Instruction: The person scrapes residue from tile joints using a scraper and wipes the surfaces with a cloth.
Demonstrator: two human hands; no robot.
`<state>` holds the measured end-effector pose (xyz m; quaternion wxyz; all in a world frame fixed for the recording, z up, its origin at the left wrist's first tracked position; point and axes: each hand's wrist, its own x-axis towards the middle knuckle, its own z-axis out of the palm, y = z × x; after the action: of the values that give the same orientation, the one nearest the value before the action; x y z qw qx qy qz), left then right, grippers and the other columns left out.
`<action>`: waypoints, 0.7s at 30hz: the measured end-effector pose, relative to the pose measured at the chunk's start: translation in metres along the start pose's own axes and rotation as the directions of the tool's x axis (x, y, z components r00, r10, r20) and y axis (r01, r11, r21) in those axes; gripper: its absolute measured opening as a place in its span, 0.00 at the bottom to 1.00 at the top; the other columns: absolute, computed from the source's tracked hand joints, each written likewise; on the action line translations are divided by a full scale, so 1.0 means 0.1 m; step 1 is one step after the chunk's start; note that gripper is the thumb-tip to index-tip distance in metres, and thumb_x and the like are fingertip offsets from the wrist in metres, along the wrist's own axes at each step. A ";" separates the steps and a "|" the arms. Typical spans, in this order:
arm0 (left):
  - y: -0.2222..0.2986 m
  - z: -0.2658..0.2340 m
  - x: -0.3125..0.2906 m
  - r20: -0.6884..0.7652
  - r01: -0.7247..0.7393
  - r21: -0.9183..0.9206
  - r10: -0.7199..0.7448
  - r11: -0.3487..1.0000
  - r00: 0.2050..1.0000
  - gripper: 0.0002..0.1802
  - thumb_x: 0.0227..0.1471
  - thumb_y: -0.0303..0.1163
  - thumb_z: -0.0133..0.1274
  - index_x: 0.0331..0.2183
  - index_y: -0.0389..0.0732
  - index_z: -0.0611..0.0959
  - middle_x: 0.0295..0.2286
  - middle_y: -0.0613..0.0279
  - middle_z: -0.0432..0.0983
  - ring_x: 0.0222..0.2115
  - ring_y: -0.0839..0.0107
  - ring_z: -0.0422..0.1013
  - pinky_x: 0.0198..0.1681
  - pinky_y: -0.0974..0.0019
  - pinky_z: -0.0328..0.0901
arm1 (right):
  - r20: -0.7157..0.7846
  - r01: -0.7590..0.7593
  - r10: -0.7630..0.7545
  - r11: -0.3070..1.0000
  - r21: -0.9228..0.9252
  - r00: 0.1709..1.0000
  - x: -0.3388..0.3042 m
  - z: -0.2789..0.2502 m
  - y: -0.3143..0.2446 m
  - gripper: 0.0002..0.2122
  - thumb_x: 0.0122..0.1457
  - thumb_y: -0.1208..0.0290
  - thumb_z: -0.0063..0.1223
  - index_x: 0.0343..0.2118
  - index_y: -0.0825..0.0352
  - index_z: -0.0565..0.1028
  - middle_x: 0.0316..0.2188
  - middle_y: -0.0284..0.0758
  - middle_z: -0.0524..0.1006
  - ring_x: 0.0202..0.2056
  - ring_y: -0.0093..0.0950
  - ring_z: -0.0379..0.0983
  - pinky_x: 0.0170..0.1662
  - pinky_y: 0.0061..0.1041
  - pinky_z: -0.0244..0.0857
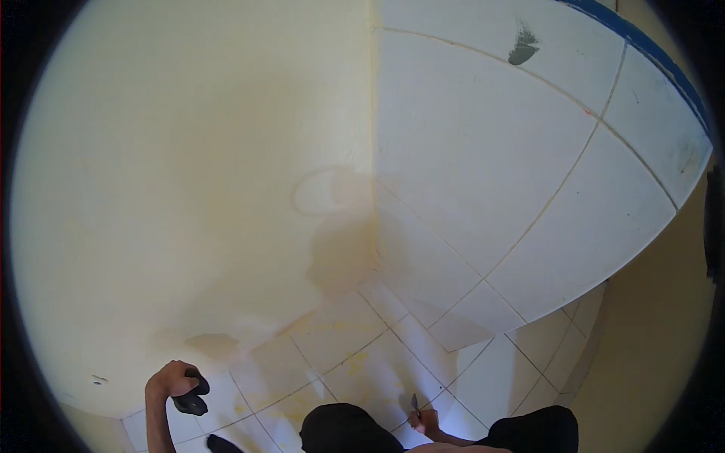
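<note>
My left hand (pixel 175 380) is raised low on the left, near the cream wall. Its fingers are closed on a black rounded object (pixel 190 402), whose kind I cannot make out. Low in the middle, just above the floor, my right hand (pixel 425 423) grips a small tool with a narrow grey blade (pixel 414 402). The blade points upward, away from me, and looks like a putty knife. The fist covers its handle. Neither hand touches a wall.
A smooth cream wall (pixel 189 151) meets a white tiled wall (pixel 468 151) at a corner. The tiled wall bears a grey smear (pixel 523 49) and a blue edge band (pixel 657 57). Yellow marks spot the tiled floor (pixel 343 340). My dark-clothed knees (pixel 340 430) show at the bottom.
</note>
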<state>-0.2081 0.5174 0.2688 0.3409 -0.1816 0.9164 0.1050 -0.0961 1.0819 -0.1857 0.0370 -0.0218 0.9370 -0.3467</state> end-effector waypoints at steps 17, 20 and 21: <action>0.27 -0.50 -0.23 -0.006 -0.296 -0.273 0.305 0.916 0.952 0.14 0.38 0.25 0.47 0.32 0.34 0.80 0.23 0.54 0.77 0.27 0.67 0.73 0.36 0.62 0.68 | 0.213 -0.247 0.188 0.922 0.300 0.959 -0.19 -0.32 -0.42 0.17 0.57 0.62 0.53 0.16 0.68 0.74 0.09 0.37 0.71 0.13 0.28 0.70 0.19 0.35 0.63; 0.20 -0.39 -0.25 -0.030 -0.275 -0.304 0.280 0.912 0.960 0.14 0.37 0.24 0.47 0.31 0.33 0.79 0.23 0.54 0.75 0.27 0.67 0.72 0.36 0.63 0.68 | 0.247 -0.264 0.200 0.928 0.264 0.948 -0.39 -0.60 -0.27 0.17 0.57 0.62 0.53 0.16 0.69 0.74 0.09 0.36 0.71 0.13 0.28 0.70 0.19 0.35 0.63; 0.19 -0.36 -0.26 -0.075 -0.294 -0.321 0.285 0.900 0.956 0.14 0.37 0.24 0.46 0.31 0.33 0.79 0.24 0.54 0.75 0.27 0.67 0.72 0.36 0.63 0.68 | 0.253 -0.266 0.203 0.932 0.246 0.946 -0.45 -0.69 -0.22 0.17 0.57 0.62 0.53 0.16 0.69 0.74 0.09 0.36 0.71 0.13 0.28 0.70 0.19 0.35 0.63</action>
<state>-0.2192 0.5301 0.3143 0.2743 -0.0993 0.9071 0.3034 -0.0570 1.1133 -0.1168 0.1863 0.0575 0.8650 -0.4624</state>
